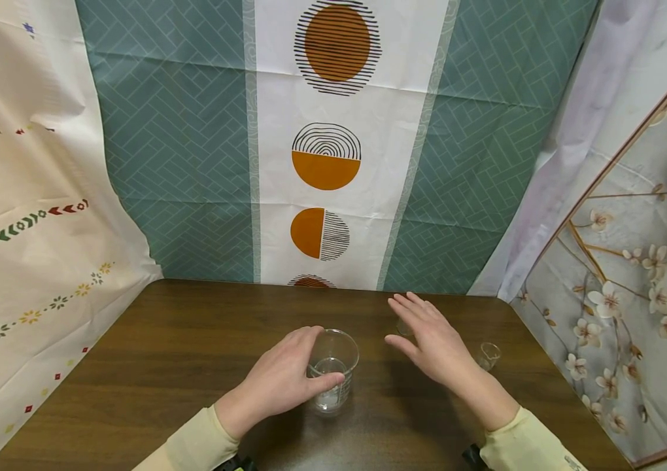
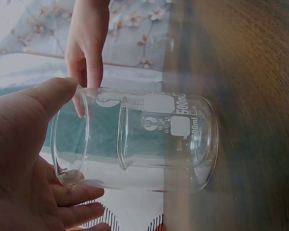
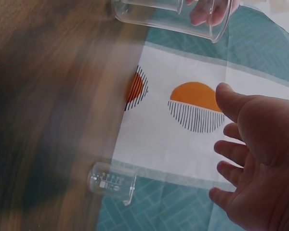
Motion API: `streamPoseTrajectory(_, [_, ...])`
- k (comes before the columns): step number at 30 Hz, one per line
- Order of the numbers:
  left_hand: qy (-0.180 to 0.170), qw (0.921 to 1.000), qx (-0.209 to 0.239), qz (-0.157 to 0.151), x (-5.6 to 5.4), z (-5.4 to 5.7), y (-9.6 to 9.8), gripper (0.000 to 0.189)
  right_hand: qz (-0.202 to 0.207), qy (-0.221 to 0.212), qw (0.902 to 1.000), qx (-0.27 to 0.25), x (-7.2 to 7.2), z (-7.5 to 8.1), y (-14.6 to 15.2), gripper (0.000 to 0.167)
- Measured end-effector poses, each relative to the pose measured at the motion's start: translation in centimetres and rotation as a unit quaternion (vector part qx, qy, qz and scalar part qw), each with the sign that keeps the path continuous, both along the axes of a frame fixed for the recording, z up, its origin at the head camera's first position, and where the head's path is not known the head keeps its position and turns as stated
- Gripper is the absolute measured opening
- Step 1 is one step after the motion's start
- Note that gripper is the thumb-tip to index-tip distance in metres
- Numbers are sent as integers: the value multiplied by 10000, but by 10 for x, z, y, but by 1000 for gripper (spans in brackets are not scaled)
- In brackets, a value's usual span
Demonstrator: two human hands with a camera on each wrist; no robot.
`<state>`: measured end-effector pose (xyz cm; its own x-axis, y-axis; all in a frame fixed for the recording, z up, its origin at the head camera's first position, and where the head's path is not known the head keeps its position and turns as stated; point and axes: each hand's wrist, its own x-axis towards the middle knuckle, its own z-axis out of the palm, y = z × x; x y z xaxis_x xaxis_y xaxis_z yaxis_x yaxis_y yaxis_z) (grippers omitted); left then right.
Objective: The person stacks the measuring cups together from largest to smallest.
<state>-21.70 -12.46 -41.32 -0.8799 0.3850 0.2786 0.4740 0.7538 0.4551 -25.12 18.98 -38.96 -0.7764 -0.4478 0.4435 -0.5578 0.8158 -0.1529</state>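
- Big beaker (image 2: 101,139): clear glass, cylindrical, thin rolled rim, white print with "500mL", blank white patch, round logo. Upright on the brown wood-grain table (image 1: 192,347).
- Inner beaker (image 2: 159,134): also clear, narrower and shorter, pouring lip, white print, own patch and logo. Upright inside the big beaker, rim below its rim; first digit of its volume mark not legible.
- Small beaker (image 1: 490,354): clear, right of the big beaker, well apart, beside the right forearm.
- Second small beaker (image 1: 404,327): right of the big beaker and a bit farther back, partly hidden by a hand in the head view; white scale marks in the right wrist view.
- Count: 4 beakers (1 big, 1 inner, 2 small), 2 hands.
- Left hand (image 1: 286,373): cupped around the big beaker's rim, thumb on near side, fingers on far side. Cannot tell if it grips or only surrounds the glass.
- Right hand (image 1: 427,340): in the air right of the big beaker, fingers extended, thumb spread away, holding nothing.
- Sleeves (image 1: 195,438): 2, pale yellow.
- Cloth (image 1: 192,163) behind the big beaker: green sides, white middle strip, 4 orange-and-black circle motifs in the head view, lowest cut off.
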Motion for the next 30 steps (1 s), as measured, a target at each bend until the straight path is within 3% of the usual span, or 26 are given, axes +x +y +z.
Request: streamPoseTrajectory(30, [37, 10000, -5, 2, 2, 0, -1, 92, -339, -135, 9993, 53, -14, -5, 12, 72])
